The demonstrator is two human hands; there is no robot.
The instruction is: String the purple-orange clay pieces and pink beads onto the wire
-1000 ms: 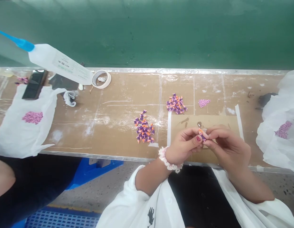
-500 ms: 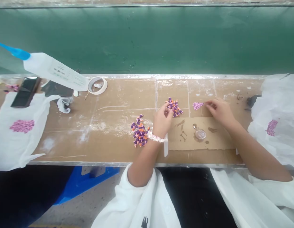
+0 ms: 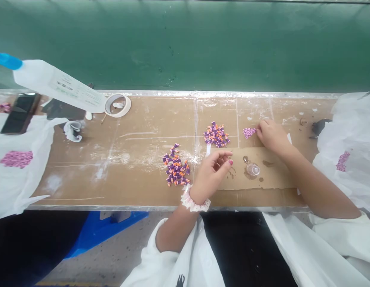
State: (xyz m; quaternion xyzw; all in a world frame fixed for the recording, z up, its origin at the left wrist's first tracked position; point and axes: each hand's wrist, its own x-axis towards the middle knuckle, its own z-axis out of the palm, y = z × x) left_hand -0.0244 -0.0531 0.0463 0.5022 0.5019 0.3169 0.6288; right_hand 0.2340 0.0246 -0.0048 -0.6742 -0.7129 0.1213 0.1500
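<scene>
My left hand (image 3: 212, 172), with a pale scrunchie at its wrist, hovers over the left part of a flat cardboard piece (image 3: 280, 179). Its fingers are curled toward the thumb; whatever they pinch is too small to make out. Two clusters of small purple-and-orange figures lie close by: one cluster (image 3: 216, 135) beyond the hand, another cluster (image 3: 176, 169) to its left. My right hand (image 3: 271, 134) has its fingertips together at the right edge of a small heap of pink bits (image 3: 249, 132). On the cardboard sits a small dish of clear liquid (image 3: 253, 170).
At the left lie a white bottle with a blue nozzle (image 3: 59, 85), a tape roll (image 3: 125, 107), a phone (image 3: 20, 113) and white sheeting with pink bits (image 3: 16, 158). White plastic (image 3: 355, 131) with more pink bits covers the right end. A green panel (image 3: 185, 48) rises behind.
My left hand has drawn back from the far cluster of figures toward me, over the cardboard. My right hand stays beside the pink heap, its fingers more curled. The view has shifted slightly.
</scene>
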